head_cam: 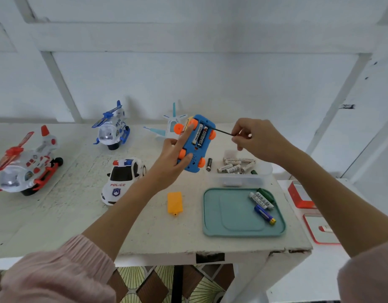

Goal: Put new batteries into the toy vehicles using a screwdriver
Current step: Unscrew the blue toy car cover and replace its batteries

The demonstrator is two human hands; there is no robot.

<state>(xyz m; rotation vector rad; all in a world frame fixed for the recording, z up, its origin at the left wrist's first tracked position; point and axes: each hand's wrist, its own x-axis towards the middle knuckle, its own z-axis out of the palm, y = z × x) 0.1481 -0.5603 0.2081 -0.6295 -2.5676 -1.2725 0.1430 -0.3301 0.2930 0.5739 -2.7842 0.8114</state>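
two batteries (200, 136) are seen seated in the open compartment on the underside of the blue toy car (196, 144), which is gripped in the left hand (173, 162), held up off the table (79, 215) with its orange wheels turned toward the camera; the index finger is laid straight along the chassis. a thin black screwdriver (223, 131) is pinched between the fingertips of the right hand (257, 142), its tip brought to the far edge of the car, close to the compartment; whether it touches cannot be told. the yellow battery cover (174, 203) is left lying on the table below the left hand. loose batteries (236, 166) are scattered just under the right hand, and more lie in the teal tray (228, 228) nearer the body. the step in hand is judged to be the battery swap on this car, with the cover not yet refitted. next, any remaining slot would need filling, then the cover picked up, seated squarely and its screw driven home
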